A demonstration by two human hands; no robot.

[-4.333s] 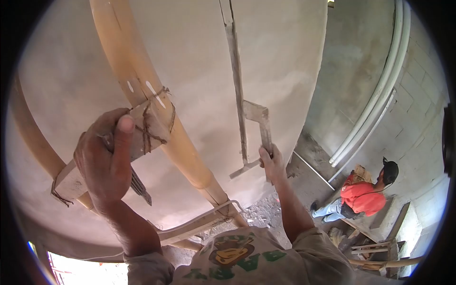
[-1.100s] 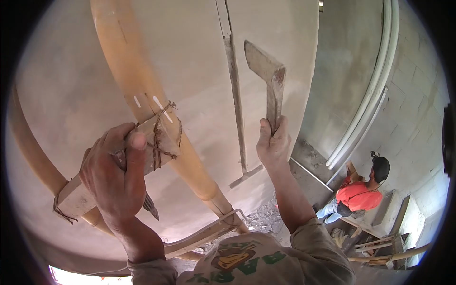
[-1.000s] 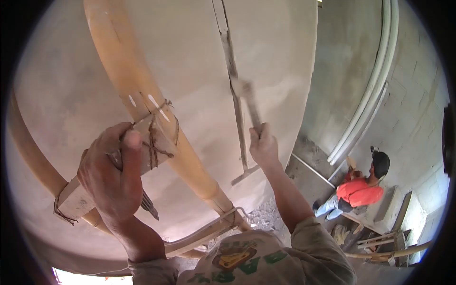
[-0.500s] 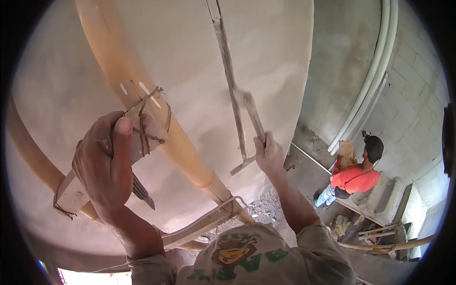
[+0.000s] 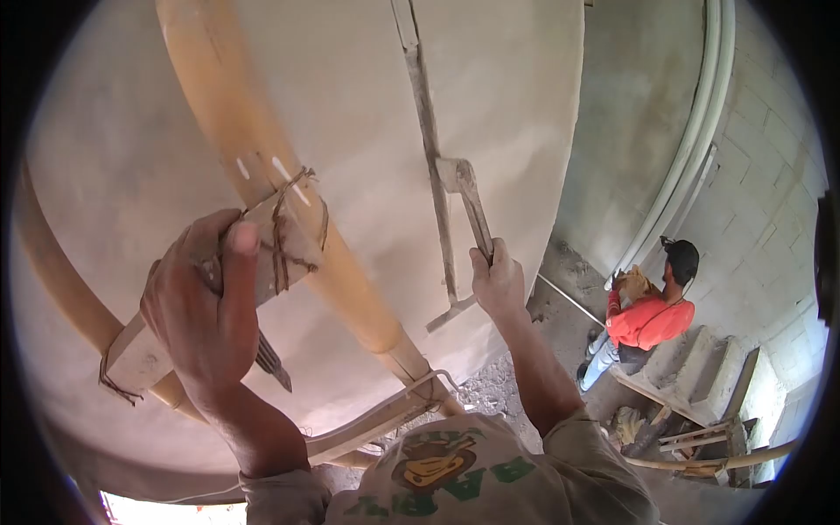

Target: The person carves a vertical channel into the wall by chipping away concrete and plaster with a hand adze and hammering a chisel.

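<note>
My right hand [image 5: 499, 284] is closed around the wooden handle of a hammer [image 5: 476, 214]. Its dusty head lies over or very close to the narrow vertical groove [image 5: 429, 122] cut in the plastered wall [image 5: 350, 114]. A short horizontal cut [image 5: 451, 315] crosses the groove's lower end. On the left, my left hand [image 5: 206, 297] is curled over a wooden beam [image 5: 136, 359], thumb upward. Wire [image 5: 282, 236] binds that beam to a thick bamboo pole [image 5: 262, 149]. Beneath my left wrist a pointed grey strip [image 5: 273, 363] juts out; whether the hand holds it I cannot tell.
Lower right, a person in a red shirt [image 5: 652, 324] stands on the floor holding something brown [image 5: 634, 282]. White pipes [image 5: 691, 149] run up the corner by a block wall [image 5: 761, 175]. Concrete steps [image 5: 691, 372] and rubble [image 5: 486, 385] lie below.
The hammer, blurred before, now shows sharply with its head at the groove. My view has shifted slightly. The person in red has drawn the brown thing closer to the body.
</note>
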